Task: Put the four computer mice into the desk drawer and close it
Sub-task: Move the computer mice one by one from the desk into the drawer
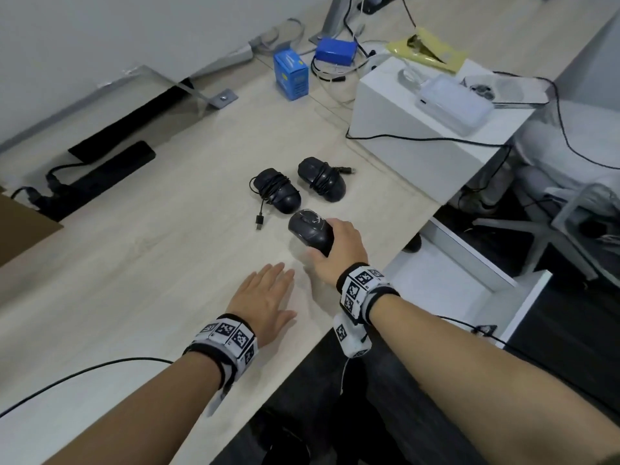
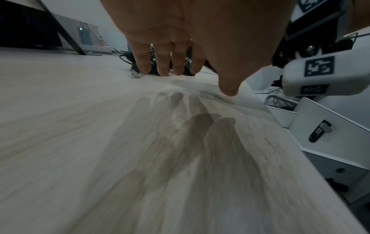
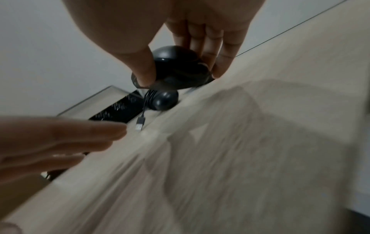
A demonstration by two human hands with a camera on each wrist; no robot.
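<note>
Three black computer mice show on the light wooden desk point(image 1: 161, 256). My right hand point(image 1: 335, 250) grips the nearest mouse point(image 1: 310, 229) point(image 3: 178, 68), thumb on one side and fingers on the other. Two more mice wrapped in their cables lie just beyond: the left mouse point(image 1: 278, 191) point(image 3: 164, 99) with its USB plug point(image 1: 259, 224) trailing, and the right mouse point(image 1: 322, 179). My left hand point(image 1: 265, 300) point(image 2: 180, 47) hovers flat over the desk with straight fingers, holding nothing. The white drawer point(image 1: 449, 280) point(image 2: 284, 117) stands open past the desk's right edge.
A white box point(image 1: 419, 129) with a clear case and cables sits at the back right. Two blue boxes point(image 1: 291, 75) stand further back. A black power strip point(image 1: 100, 176) lies in the desk's rear gap. An office chair point(image 1: 570, 209) is at the right.
</note>
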